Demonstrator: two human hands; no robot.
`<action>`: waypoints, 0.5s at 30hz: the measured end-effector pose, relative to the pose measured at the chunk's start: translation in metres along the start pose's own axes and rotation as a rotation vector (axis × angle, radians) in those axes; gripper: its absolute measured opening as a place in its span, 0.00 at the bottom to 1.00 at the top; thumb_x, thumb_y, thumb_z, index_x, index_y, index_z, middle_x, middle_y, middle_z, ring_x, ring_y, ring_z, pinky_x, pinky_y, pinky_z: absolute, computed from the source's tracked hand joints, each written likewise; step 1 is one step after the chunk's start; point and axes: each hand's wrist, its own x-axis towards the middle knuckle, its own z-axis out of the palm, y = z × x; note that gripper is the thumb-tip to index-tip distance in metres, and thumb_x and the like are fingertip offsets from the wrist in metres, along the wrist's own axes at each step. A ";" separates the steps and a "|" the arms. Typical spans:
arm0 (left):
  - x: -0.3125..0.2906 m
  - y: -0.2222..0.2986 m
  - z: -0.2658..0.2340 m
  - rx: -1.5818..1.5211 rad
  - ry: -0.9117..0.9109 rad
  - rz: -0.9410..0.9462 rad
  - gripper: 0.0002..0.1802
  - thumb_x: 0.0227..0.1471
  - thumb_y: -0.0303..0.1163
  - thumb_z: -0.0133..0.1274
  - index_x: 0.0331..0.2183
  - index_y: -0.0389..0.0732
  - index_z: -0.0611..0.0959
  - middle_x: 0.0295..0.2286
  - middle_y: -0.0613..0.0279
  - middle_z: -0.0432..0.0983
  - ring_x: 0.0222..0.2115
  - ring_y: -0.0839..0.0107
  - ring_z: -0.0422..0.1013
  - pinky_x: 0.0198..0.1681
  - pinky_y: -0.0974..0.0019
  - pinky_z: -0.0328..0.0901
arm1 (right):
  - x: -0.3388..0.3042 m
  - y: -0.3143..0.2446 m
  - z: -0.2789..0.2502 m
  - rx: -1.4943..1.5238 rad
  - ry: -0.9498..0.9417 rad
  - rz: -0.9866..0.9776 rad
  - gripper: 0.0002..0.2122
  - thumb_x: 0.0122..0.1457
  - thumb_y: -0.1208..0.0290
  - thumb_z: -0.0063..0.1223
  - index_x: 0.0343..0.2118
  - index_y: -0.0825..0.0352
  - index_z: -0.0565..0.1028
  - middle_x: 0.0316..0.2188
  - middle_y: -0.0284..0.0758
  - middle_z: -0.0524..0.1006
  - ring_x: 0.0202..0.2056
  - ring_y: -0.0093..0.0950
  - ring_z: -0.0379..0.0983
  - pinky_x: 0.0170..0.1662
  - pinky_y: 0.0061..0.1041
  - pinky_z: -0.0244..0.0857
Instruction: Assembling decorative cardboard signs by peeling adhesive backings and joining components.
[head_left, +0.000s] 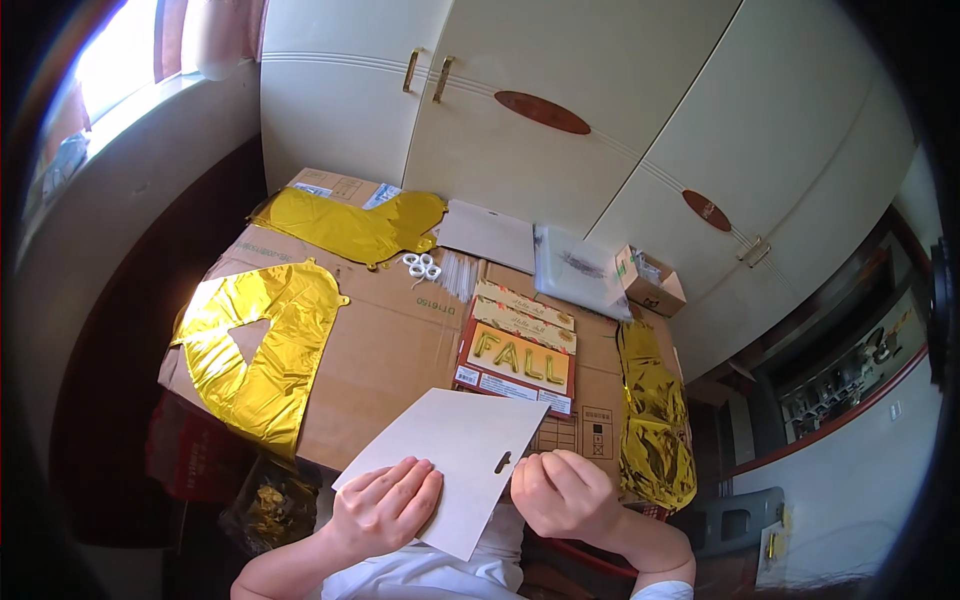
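A blank white card (452, 455) with a small hang slot lies tilted over the near edge of the table, in front of my body. My left hand (388, 508) holds it, fingers laid together across its left part and thumb hidden. Just off the card's right edge, beside the slot, my right hand (566, 492) is closed with its fingers curled in. Whatever it may pinch cannot be made out. Beyond the card lie overlapping printed packaging cards (518, 355) picturing gold letter balloons.
Flat gold foil balloons lie at the left (255, 350), far left (350, 222) and right (655, 420) of the cardboard-covered table (385, 345). White ribbon rolls (422, 267), clear straws (460, 275), a plastic-bag stack (580, 272) and a small open box (652, 282) sit towards the cabinets.
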 end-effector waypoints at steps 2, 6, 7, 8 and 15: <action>0.000 0.000 0.000 -0.006 0.000 -0.001 0.09 0.41 0.27 0.54 0.30 0.37 0.80 0.30 0.59 0.77 0.30 0.68 0.76 0.32 0.71 0.71 | 0.001 0.002 0.002 0.003 0.043 -0.016 0.02 0.43 0.77 0.51 0.22 0.66 0.73 0.24 0.31 0.69 0.27 0.24 0.68 0.32 0.18 0.68; 0.000 0.000 0.000 -0.019 0.024 -0.012 0.09 0.41 0.27 0.55 0.30 0.37 0.80 0.29 0.59 0.78 0.30 0.68 0.76 0.32 0.71 0.71 | 0.000 0.004 0.006 0.073 0.107 0.040 0.02 0.43 0.77 0.51 0.23 0.66 0.73 0.24 0.30 0.69 0.27 0.23 0.69 0.32 0.18 0.68; -0.001 0.000 0.001 -0.019 0.034 -0.016 0.09 0.40 0.26 0.55 0.30 0.37 0.80 0.29 0.59 0.78 0.30 0.68 0.76 0.32 0.71 0.71 | 0.000 0.003 0.007 0.115 0.123 0.087 0.03 0.43 0.77 0.52 0.23 0.66 0.73 0.24 0.30 0.69 0.28 0.23 0.69 0.32 0.18 0.68; -0.001 0.000 0.001 -0.021 0.039 -0.019 0.09 0.40 0.26 0.55 0.30 0.37 0.80 0.29 0.59 0.78 0.30 0.68 0.76 0.32 0.71 0.71 | 0.000 0.001 0.009 0.157 0.140 0.134 0.03 0.42 0.77 0.53 0.24 0.66 0.73 0.25 0.30 0.70 0.28 0.23 0.70 0.32 0.18 0.68; -0.004 0.000 0.003 -0.055 0.072 -0.033 0.10 0.39 0.26 0.53 0.29 0.35 0.80 0.28 0.57 0.78 0.30 0.66 0.77 0.31 0.69 0.71 | -0.001 -0.006 0.016 0.333 0.233 0.387 0.08 0.39 0.78 0.57 0.26 0.66 0.74 0.26 0.31 0.72 0.27 0.24 0.72 0.30 0.20 0.69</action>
